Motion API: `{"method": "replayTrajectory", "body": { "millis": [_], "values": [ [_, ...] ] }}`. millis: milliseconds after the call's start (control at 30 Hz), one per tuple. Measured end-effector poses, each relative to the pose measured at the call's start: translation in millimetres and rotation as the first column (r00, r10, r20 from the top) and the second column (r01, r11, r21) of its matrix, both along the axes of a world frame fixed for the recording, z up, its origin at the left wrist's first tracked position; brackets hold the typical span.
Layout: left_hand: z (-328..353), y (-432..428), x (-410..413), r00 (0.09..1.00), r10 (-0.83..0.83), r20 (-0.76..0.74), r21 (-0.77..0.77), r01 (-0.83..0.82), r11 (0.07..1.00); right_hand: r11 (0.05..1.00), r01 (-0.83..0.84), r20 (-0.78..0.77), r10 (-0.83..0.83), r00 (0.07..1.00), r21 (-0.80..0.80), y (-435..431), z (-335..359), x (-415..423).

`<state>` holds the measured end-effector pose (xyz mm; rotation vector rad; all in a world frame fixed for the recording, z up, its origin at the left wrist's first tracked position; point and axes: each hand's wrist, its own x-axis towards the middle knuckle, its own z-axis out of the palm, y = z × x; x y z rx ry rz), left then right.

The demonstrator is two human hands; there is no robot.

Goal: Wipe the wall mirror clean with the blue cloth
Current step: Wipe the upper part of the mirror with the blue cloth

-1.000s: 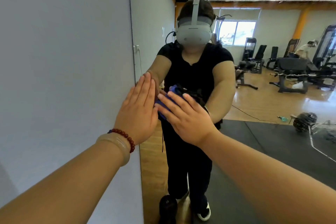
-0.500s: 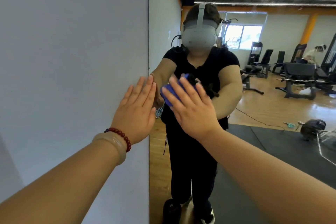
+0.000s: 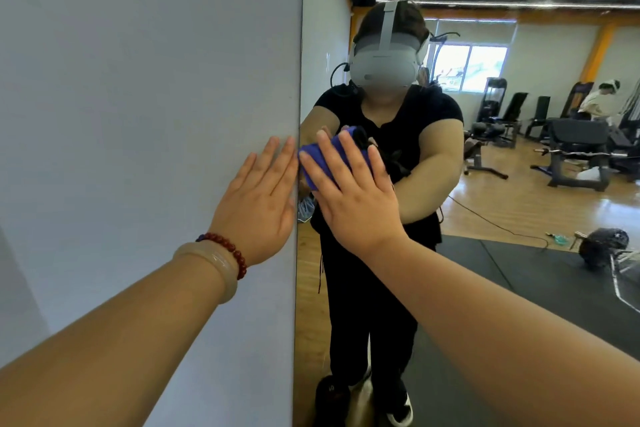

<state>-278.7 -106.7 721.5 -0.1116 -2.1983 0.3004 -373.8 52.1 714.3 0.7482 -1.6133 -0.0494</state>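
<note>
The wall mirror (image 3: 519, 218) fills the right half of the view, its left edge running down the middle. My right hand (image 3: 353, 194) lies flat with straight fingers, pressing the folded blue cloth (image 3: 320, 158) against the glass close to that left edge, at chest height. Most of the cloth is hidden under my fingers. My left hand (image 3: 258, 199) rests flat with straight fingers on the pale grey wall (image 3: 138, 114), just left of the mirror's edge, holding nothing. Two bracelets sit on that wrist.
The mirror reflects me in black clothes and a headset, plus a gym: benches and machines (image 3: 575, 149) at the right, a wooden floor, black mats (image 3: 519, 274), a cable, another person far back. A dark bag (image 3: 332, 395) sits by my feet.
My right hand has slid the blue cloth up the glass by the mirror's left edge. My left hand has stayed flat on the wall. The view has shifted, so the mirror's edge appears further right.
</note>
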Motion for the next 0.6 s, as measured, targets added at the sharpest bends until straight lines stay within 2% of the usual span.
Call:
{"method": "replayTrajectory", "body": {
  "millis": [67, 133, 167, 233, 300, 367, 400, 433, 533, 600],
  "values": [
    [-2.7, -0.1, -1.5, 1.000, 0.007, -0.001, -0.004, -0.007, 1.000, 0.985, -0.013, -0.036, 0.020, 0.999, 0.174, 8.1, -25.0, -2.4],
    [-8.2, -1.4, -2.1, 1.000, 0.016, 0.011, -0.033, -0.015, 0.999, 0.922, 0.022, -0.062, 0.002, 0.998, 0.387, 22.2, -49.3, -4.6],
    [-10.9, -1.5, -2.0, 1.000, 0.009, 0.012, -0.047, -0.008, 0.999, 0.906, 0.035, -0.062, -0.010, 0.998, 0.422, 26.5, -52.7, -4.7],
    [-15.4, 2.8, -2.2, 0.999, -0.035, 0.021, -0.053, 0.036, 0.998, 0.954, 0.028, -0.044, -0.016, 0.999, 0.297, 29.2, -41.8, -2.8],
    [-19.7, 10.3, -3.3, 0.997, -0.067, 0.027, -0.041, 0.068, 0.997, 0.999, 0.042, 0.038, -0.043, 0.998, 0.033, 33.9, -23.3, -0.9],
    [-22.7, 18.9, -6.2, 0.998, -0.063, 0.030, -0.029, 0.064, 0.998, 0.984, 0.066, 0.111, -0.048, 0.993, -0.166, 39.8, -15.1, -1.3],
    [-24.5, 24.0, -7.6, 0.997, -0.063, 0.046, -0.021, 0.064, 0.998, 0.976, 0.071, 0.134, -0.044, 0.990, -0.205, 41.9, -19.7, -0.2],
    [-26.4, 29.2, -9.0, 0.996, -0.068, 0.061, -0.008, 0.068, 0.998, 0.979, 0.071, 0.146, -0.043, 0.988, -0.191, 43.6, -29.6, 0.1],
    [-30.1, 45.6, -13.9, 0.994, -0.078, 0.078, 0.015, 0.077, 0.997, 0.996, 0.085, 0.152, -0.085, 0.985, 0.012, 54.9, -66.8, 1.1],
    [-31.6, 54.5, -17.7, 0.994, -0.088, 0.071, 0.029, 0.086, 0.996, 0.992, 0.102, 0.134, -0.111, 0.985, 0.068, 63.5, -69.2, -0.2]
  ]
}}
